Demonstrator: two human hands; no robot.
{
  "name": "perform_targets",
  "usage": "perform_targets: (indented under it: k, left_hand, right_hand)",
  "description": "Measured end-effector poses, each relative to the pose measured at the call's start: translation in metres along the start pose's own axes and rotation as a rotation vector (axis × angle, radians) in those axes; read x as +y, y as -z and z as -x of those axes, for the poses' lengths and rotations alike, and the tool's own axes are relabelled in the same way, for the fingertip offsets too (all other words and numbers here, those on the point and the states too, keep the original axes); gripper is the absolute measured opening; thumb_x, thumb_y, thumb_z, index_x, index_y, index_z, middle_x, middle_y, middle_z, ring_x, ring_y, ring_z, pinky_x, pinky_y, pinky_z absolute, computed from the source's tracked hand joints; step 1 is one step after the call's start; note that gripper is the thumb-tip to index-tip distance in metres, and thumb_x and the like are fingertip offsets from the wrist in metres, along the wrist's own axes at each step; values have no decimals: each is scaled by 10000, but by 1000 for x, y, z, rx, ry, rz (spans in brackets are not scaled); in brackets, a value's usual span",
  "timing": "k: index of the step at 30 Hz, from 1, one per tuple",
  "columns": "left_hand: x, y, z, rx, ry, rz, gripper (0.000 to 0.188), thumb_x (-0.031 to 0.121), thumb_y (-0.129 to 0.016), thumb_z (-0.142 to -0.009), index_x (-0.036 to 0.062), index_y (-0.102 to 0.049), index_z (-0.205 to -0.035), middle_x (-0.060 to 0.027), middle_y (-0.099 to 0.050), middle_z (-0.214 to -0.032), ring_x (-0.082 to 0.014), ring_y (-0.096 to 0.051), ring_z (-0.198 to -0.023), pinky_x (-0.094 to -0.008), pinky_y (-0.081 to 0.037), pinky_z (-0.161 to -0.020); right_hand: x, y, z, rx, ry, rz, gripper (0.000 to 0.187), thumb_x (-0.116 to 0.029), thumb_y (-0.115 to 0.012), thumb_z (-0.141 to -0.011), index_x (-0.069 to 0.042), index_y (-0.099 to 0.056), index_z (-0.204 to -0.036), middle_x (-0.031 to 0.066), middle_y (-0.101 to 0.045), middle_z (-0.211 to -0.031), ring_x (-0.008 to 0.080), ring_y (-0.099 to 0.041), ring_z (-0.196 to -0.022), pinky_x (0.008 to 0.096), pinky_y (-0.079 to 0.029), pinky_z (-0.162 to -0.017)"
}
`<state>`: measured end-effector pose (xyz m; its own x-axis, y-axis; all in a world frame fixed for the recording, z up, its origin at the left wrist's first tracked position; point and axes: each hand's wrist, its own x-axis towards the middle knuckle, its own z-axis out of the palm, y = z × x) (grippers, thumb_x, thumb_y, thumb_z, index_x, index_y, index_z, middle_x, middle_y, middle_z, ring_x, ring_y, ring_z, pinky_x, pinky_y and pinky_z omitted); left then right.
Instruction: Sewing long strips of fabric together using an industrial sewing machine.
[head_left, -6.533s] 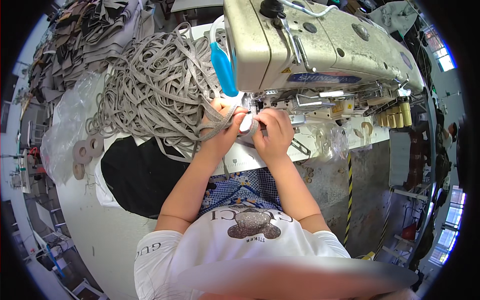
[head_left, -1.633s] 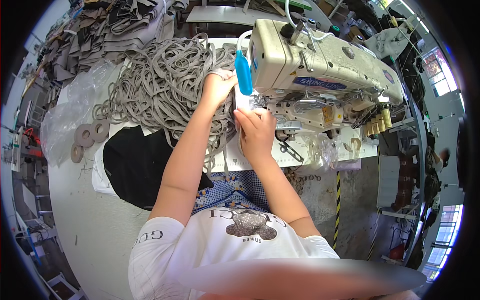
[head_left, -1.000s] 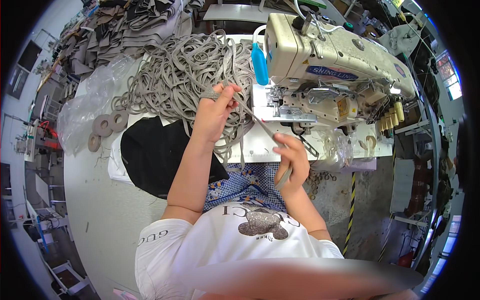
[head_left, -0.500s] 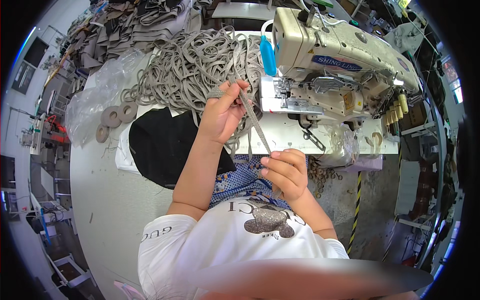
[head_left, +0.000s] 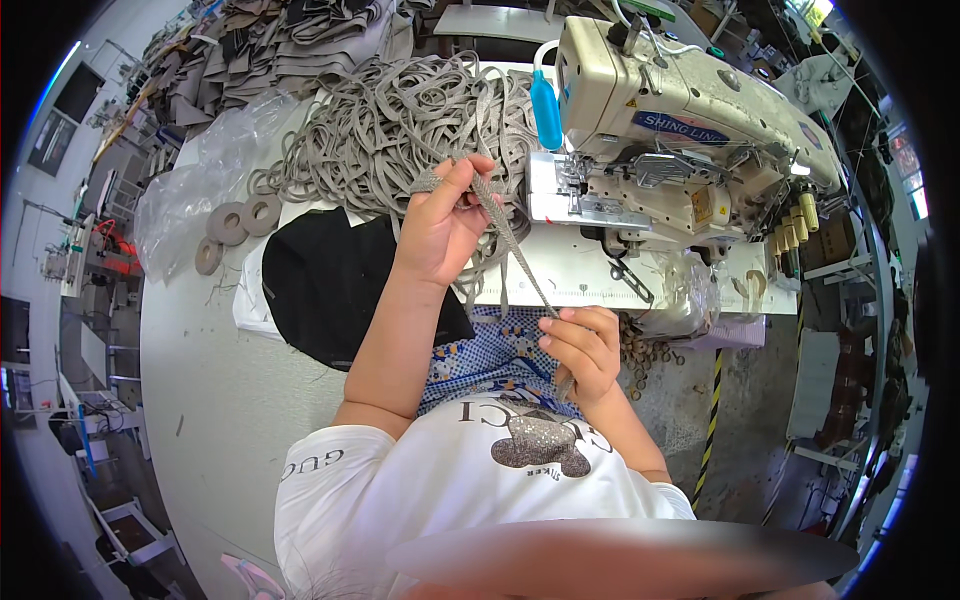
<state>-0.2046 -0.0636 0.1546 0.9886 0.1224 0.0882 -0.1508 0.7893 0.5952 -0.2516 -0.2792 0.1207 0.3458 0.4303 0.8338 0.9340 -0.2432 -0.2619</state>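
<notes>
A length of grey woven tape (head_left: pixel 517 252) runs taut and slanting between my two hands. My left hand (head_left: pixel 443 222), raised in front of the heap, pinches its upper part, with more tape looped at the fingers. Lower and to the right, near the table's front edge, my right hand (head_left: pixel 584 350) has its fingers closed round the other stretch, and a tail hangs below it. Just beyond my left hand lies a big tangled heap of the same grey tape (head_left: pixel 350 130). Black fabric (head_left: pixel 325 285) rests on the table beside my left forearm.
An industrial sewing machine (head_left: pixel 690 110) stands at the right, with a blue tube (head_left: pixel 546 110) hanging at its side. Rolls of grey tape (head_left: pixel 228 224) and clear plastic (head_left: pixel 180 205) lie left. Stacked grey fabric pieces (head_left: pixel 280 50) sit at the back.
My right hand has moved slightly right and down along the tape, so the stretch between my hands looks a little longer. My left hand has barely shifted. The whole view has turned slightly.
</notes>
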Motion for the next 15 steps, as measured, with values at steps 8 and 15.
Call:
perform_targets:
  k: [8,15]
  left_hand:
    - [0,7,-3,-13,1,-30,211,199,-526,-903,8,-577,-978,-1,-517,-811,-83,-483,-760,-276,-460,-751]
    - [-2,9,-5,-5,-2,-209,323,279,-505,-915,-24,-587,-992,1,-510,-796,-79,-461,-751,-247,-427,-711]
  right_hand:
    - [6,3,22,2,-63,19,114,-67,-583,-706,-48,-608,-816,66,-648,-903,245,-574,-849,357,-447,-719]
    - [9,11,37,-15,-133,41,107,-2,-564,-721,-42,-591,-818,80,-649,-882,260,-573,-847,375,-452,-728]
